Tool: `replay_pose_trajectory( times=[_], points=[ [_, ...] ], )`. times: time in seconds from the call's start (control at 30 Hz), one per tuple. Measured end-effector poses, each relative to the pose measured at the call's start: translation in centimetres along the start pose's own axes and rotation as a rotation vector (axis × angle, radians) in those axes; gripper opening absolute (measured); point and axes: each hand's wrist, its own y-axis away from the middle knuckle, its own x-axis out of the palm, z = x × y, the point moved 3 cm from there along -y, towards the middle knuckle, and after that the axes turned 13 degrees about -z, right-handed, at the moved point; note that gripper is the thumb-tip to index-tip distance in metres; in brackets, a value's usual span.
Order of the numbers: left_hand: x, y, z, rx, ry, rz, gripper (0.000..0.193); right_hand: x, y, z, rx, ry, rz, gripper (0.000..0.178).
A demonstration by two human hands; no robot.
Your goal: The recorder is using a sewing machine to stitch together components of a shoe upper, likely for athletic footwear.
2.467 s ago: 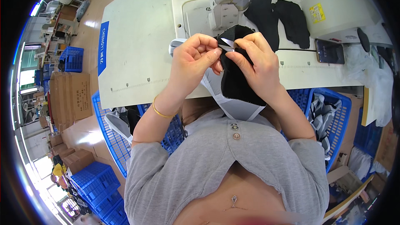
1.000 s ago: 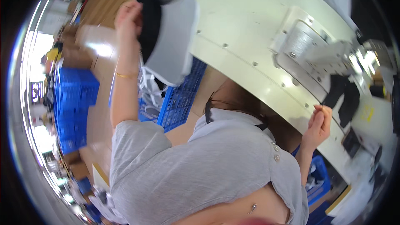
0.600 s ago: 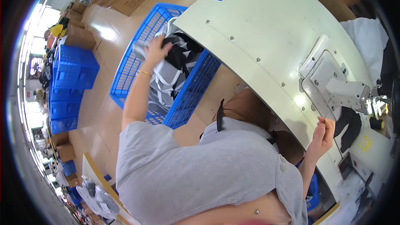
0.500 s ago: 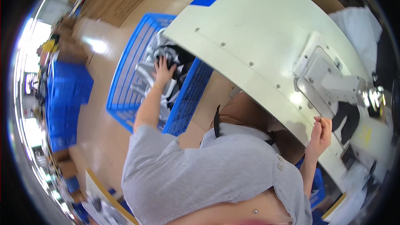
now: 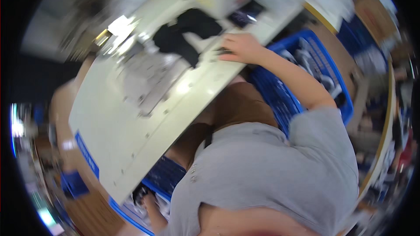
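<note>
At the lower left, my left hand (image 5: 149, 201) reaches into a blue basket (image 5: 131, 218) beside the table and touches a dark bundle (image 5: 140, 193) among white and grey cloth pieces. Blur hides how its fingers close. My right hand (image 5: 243, 48) rests at the near edge of the pale table (image 5: 127, 135), its fingers curled over a small dark thing I cannot make out. Close by on the tabletop lie black curved cloth pieces (image 5: 177, 41). Left of them is the whitish metal plate of a machine, probably a sewing machine (image 5: 146, 78), smeared by motion.
A second blue basket (image 5: 337, 78) with grey and white pieces stands right of my right forearm. A dark phone-like slab (image 5: 246, 13) lies beyond my right hand. Cardboard boxes (image 5: 374, 15) stand at the far right. A yellow-edged table (image 5: 379, 166) curves along the right side.
The view has swung round to the right, so the table now fills the upper left. My left hand stays in the basket. My right hand has come down onto the table edge.
</note>
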Motion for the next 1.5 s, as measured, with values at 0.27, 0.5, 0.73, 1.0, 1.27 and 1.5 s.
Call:
replay_pose_trajectory(
  times=[0.27, 0.5, 0.73, 1.0, 1.27, 1.5],
  points=[
    [-21.2, 9.7, -18.5, 0.727, 0.028, 0.008, 0.053, -2.3, 4.1, 0.7, 0.114, 0.050, -0.493, 0.039],
    [-35.3, 29.3, -30.2, 1.222, 0.244, 0.159, 0.036, -10.6, 35.0, -2.6, 1.049, 0.414, -0.312, 0.064],
    [-40.2, 42.2, -42.5, 1.777, 0.331, 0.131, 0.031, -12.4, 55.5, 0.5, 1.796, 0.341, 0.399, 0.082],
    [-39.3, 48.8, -48.0, 2.033, 0.251, 0.007, 0.026, -1.5, 43.0, -7.3, 1.304, 0.171, 0.005, 0.104],
    [-39.5, 50.0, -50.8, 2.103, 0.401, 0.019, 0.020, -5.1, 48.8, -14.5, 1.800, -0.330, -0.442, 0.031],
    [-38.9, 50.1, -52.3, 2.094, 0.461, 0.149, 0.021, -17.0, 52.8, -8.8, 2.001, -0.630, -1.090, 0.037]
  ],
)
